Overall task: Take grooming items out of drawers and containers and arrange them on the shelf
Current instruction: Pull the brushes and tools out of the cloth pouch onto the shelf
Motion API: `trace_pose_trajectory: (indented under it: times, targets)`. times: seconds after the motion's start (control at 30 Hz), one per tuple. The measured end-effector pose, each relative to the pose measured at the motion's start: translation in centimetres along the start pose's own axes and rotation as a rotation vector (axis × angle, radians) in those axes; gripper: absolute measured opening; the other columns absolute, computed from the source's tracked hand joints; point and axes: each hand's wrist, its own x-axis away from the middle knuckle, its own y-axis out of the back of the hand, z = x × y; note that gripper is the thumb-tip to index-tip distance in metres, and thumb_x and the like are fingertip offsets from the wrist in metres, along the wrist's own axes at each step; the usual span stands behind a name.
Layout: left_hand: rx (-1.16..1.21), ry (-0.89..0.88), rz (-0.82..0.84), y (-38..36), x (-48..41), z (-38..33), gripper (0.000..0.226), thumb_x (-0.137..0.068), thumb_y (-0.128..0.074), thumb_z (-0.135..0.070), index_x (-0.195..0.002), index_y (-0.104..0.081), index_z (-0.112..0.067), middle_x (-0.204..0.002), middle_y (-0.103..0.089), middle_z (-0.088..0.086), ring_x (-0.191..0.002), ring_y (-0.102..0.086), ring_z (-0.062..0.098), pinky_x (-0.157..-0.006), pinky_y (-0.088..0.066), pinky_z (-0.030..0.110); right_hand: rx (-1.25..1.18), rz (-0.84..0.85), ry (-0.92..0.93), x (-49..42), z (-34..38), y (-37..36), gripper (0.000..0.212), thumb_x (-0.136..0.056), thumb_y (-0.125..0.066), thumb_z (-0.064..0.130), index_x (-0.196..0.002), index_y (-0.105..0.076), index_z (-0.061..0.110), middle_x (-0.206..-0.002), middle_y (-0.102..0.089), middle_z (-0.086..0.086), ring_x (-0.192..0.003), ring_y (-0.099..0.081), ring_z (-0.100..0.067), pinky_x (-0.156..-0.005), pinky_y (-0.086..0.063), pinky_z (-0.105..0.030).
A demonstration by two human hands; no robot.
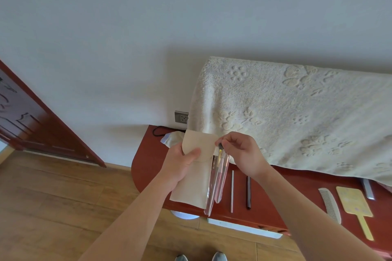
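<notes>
Cream fabric pouch held over the left end of the red-brown shelf, a clear-sleeved tool at its mouth.
The left hand grips the pouch, thumb across the flap; the right hand pinches the tool's dark top end. On the shelf lie a grey stick, a black stick, a white comb and a yellow paddle, below a draped towel.

Gripping cream fabric pouch in left hand, thumb across its flap; pinching top of clear-sleeved brush with right hand, just right of the pouch; forearms bare, outstretched.
</notes>
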Motion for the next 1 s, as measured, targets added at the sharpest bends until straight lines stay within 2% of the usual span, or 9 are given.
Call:
trace_pose_trajectory:
  times: [0.1, 0.2, 0.27, 0.4, 0.57, 0.77, 0.87, 1.0]
  targets:
    - [0.005, -0.019, -0.006, -0.4, -0.1, 0.1, 0.019, -0.091, -0.07, -0.018, -0.11, -0.069, -0.019, -0.097, -0.076, 0.002, -0.096, -0.072, 0.025, -0.088, -0.058, 0.048, 0.027, -0.01, -0.035, 0.2, -0.2, 0.5, 0.019, -0.094, -0.056, 0.006, -0.086, -0.072, 0.009, -0.089, -0.074, -0.001, -0.085, -0.068, -0.015, -0.077, -0.051, -0.025]
    - [-0.001, -0.03, -0.017, -0.7, -0.2, 0.4, 0.019, -0.091, -0.07, -0.015, -0.11, -0.069, -0.019, -0.098, -0.076, 0.002, -0.094, -0.072, 0.022, -0.087, -0.058, 0.047, 0.079, -0.019, -0.058, 0.3, -0.7, 1.0, 0.018, -0.09, -0.056, 0.02, -0.082, -0.071, 0.012, -0.084, -0.073, -0.006, -0.081, -0.064, -0.034, -0.072, -0.051, -0.044]
    - [0.007, -0.03, -0.031, -1.0, -0.2, 0.5, 0.019, -0.091, -0.069, -0.013, -0.11, -0.069, -0.018, -0.096, -0.076, 0.002, -0.092, -0.072, 0.022, -0.085, -0.059, 0.046, 0.098, -0.024, -0.076, 0.4, -1.1, 1.4, 0.021, -0.087, -0.055, 0.027, -0.08, -0.07, 0.015, -0.082, -0.07, -0.015, -0.07, -0.055, -0.04, -0.064, -0.046, -0.045]
    - [0.042, 0.009, -0.032, -1.6, -0.3, 0.6, 0.022, -0.092, -0.068, -0.013, -0.113, -0.068, -0.017, -0.097, -0.076, 0.003, -0.094, -0.072, 0.026, -0.08, -0.06, 0.042, 0.126, -0.023, -0.137, 0.7, -1.2, 2.1, 0.021, -0.084, -0.053, 0.034, -0.076, -0.07, 0.023, -0.084, -0.065, -0.027, -0.065, -0.048, -0.026, -0.062, -0.039, -0.039]
    - [0.006, 0.059, 0.011, -2.0, -0.4, 0.5, 0.03, -0.086, -0.069, -0.031, -0.116, -0.066, -0.024, -0.104, -0.075, -0.002, -0.101, -0.071, 0.019, -0.096, -0.054, 0.05, 0.148, -0.026, -0.158, 0.8, -1.6, 2.7, 0.02, -0.091, -0.055, 0.023, -0.078, -0.069, 0.017, -0.086, -0.064, -0.03, -0.065, -0.048, -0.023, -0.061, -0.039, -0.038]
    - [-0.017, 0.05, 0.045, -1.9, -0.4, 0.3, 0.024, -0.09, -0.064, -0.013, -0.112, -0.069, -0.021, -0.101, -0.075, 0.0, -0.1, -0.071, 0.019, -0.095, -0.055, 0.044, 0.176, -0.026, -0.166, 0.7, -1.5, 2.9, 0.02, -0.095, -0.056, 0.016, -0.081, -0.068, 0.007, -0.081, -0.062, -0.03, -0.057, -0.042, -0.019, -0.056, -0.036, -0.035]
    - [-0.036, 0.047, 0.029, -1.9, -0.4, 0.3, 0.024, -0.09, -0.062, -0.007, -0.108, -0.069, -0.02, -0.096, -0.076, 0.0, -0.095, -0.072, 0.02, -0.085, -0.057, 0.037, 0.19, -0.02, -0.159, 0.9, -1.5, 2.8, 0.02, -0.094, -0.056, 0.017, -0.081, -0.068, 0.009, -0.081, -0.062, -0.029, -0.057, -0.042, -0.019, -0.056, -0.036, -0.035]
    - [-0.019, 0.035, -0.012, -2.2, -0.4, 0.6, 0.027, -0.088, -0.061, -0.002, -0.108, -0.069, -0.018, -0.096, -0.076, 0.001, -0.094, -0.071, 0.02, -0.08, -0.057, 0.033, 0.198, -0.019, -0.169, 0.9, -2.0, 2.8, 0.02, -0.092, -0.056, 0.021, -0.079, -0.069, 0.013, -0.08, -0.063, -0.028, -0.059, -0.045, -0.02, -0.057, -0.038, -0.035]
